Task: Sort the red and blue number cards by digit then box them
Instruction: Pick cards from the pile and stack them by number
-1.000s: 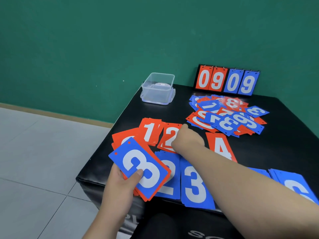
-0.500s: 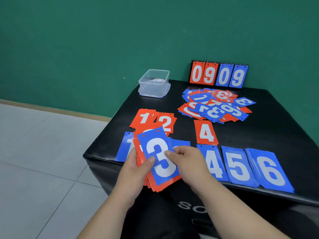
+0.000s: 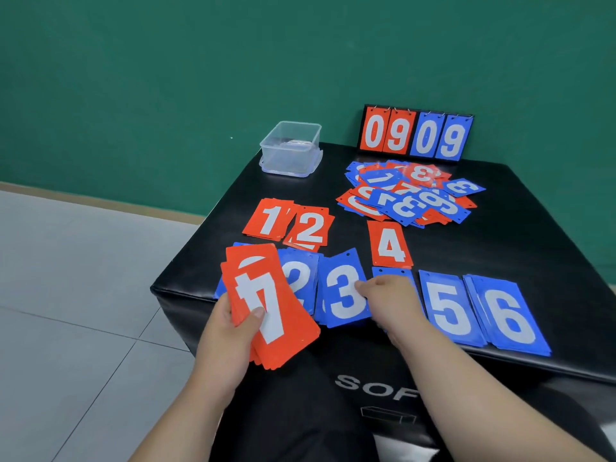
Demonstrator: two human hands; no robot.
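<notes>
My left hand grips a fanned stack of red cards above the table's near left corner. My right hand pinches the right edge of the blue 3 card, which lies on its pile. It covers most of the blue 4 pile. The front row also holds the blue 2, blue 5 and blue 6. Behind lie the red 1, red 2 and red 4. An unsorted heap of cards sits farther back.
A clear plastic box stands at the black table's back left corner. A scoreboard stand showing 09 09 stands at the back edge by the green wall. Tiled floor lies to the left.
My right hand drew the blue 3 off the held stack and laid it on the blue 3 pile. A red card now tops the stack in my left hand.
</notes>
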